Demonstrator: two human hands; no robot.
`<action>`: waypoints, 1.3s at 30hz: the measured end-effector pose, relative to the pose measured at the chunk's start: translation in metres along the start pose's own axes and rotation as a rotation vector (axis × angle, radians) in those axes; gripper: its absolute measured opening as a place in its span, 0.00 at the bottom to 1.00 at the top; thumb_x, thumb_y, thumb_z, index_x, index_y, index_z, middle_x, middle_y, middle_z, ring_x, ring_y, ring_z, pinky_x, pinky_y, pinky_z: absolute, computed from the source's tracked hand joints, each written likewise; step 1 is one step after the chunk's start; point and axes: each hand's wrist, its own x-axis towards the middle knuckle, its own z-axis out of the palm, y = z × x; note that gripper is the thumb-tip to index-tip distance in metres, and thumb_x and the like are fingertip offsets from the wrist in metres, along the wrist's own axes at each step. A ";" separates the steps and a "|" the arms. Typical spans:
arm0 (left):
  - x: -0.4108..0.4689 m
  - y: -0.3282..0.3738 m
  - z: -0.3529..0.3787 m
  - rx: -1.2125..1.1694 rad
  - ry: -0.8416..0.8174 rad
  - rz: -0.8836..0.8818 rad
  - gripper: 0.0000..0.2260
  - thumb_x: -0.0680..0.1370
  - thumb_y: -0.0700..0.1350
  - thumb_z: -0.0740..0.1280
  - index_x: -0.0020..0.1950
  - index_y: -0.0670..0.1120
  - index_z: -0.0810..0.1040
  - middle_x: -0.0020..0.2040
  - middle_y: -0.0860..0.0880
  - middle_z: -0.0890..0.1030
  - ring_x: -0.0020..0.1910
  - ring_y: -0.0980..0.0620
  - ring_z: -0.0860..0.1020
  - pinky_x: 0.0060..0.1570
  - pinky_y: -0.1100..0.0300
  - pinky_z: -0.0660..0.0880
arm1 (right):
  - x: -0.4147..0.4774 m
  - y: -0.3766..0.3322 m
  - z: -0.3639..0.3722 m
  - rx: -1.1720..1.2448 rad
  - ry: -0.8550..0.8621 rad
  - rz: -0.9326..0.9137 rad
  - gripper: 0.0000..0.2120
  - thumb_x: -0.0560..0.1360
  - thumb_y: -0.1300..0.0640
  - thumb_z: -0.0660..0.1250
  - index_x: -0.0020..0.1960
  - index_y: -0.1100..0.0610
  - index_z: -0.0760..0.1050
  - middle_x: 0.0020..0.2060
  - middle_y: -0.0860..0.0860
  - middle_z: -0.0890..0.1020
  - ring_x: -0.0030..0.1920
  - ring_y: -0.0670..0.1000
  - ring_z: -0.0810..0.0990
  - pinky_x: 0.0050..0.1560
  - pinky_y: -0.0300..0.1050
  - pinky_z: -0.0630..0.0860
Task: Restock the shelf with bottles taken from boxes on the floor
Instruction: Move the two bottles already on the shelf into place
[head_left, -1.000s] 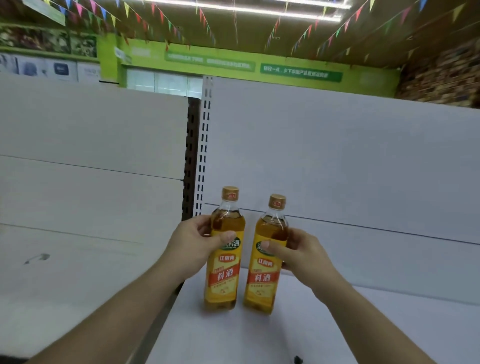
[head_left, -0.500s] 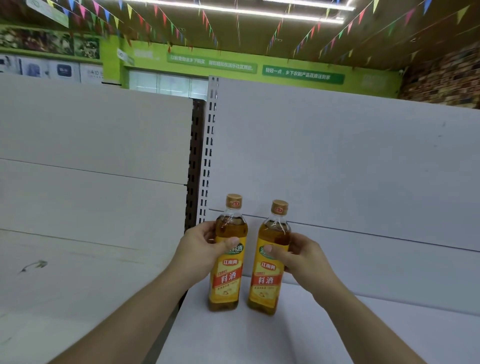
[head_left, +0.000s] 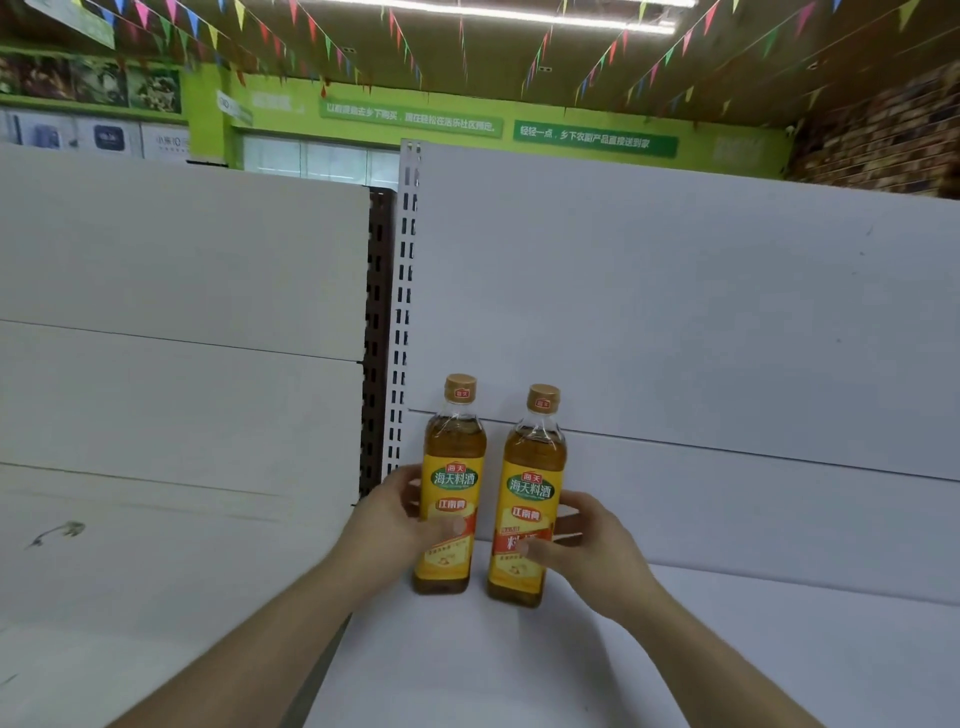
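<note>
Two hands (head_left: 395, 525) (head_left: 592, 545) grip two bottles (head_left: 453, 483) (head_left: 532, 493) on one shelf (head_left: 519, 670).

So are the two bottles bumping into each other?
Apart. The head view shows a white gap between the left bottle and the right bottle, top to bottom.

Two bottles side by side on the shelf (head_left: 519, 670), one grip at each.
The left bottle (head_left: 451, 488) and the right bottle (head_left: 532, 501) stand upright near the left end of the shelf, close together but not touching, just before the back panel (head_left: 675, 312). The left grip (head_left: 395, 525) holds the left bottle from its left side, and the right grip (head_left: 589, 545) holds the right bottle from its right side. The slotted upright (head_left: 405, 312) rises behind and left of the left bottle. The neighbouring shelf (head_left: 156, 571) lies further left.
</note>
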 end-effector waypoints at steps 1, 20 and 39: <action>-0.003 -0.006 0.003 0.011 0.013 -0.016 0.27 0.70 0.51 0.81 0.64 0.56 0.72 0.56 0.57 0.83 0.52 0.57 0.82 0.48 0.60 0.80 | -0.001 0.003 0.003 0.027 0.016 0.009 0.29 0.70 0.48 0.81 0.65 0.45 0.71 0.53 0.44 0.84 0.49 0.44 0.84 0.41 0.35 0.80; 0.005 -0.017 0.010 0.152 0.102 -0.009 0.17 0.76 0.56 0.74 0.60 0.53 0.75 0.52 0.58 0.81 0.51 0.56 0.81 0.50 0.61 0.79 | 0.015 0.010 0.039 0.166 0.093 -0.025 0.19 0.78 0.51 0.73 0.65 0.48 0.72 0.56 0.42 0.82 0.55 0.46 0.82 0.50 0.38 0.81; 0.025 -0.017 0.001 0.584 0.033 0.073 0.20 0.79 0.66 0.64 0.62 0.53 0.73 0.54 0.56 0.82 0.50 0.54 0.81 0.49 0.52 0.82 | 0.022 0.008 0.051 0.172 0.122 -0.023 0.17 0.80 0.52 0.72 0.67 0.50 0.76 0.57 0.44 0.83 0.56 0.47 0.83 0.59 0.48 0.83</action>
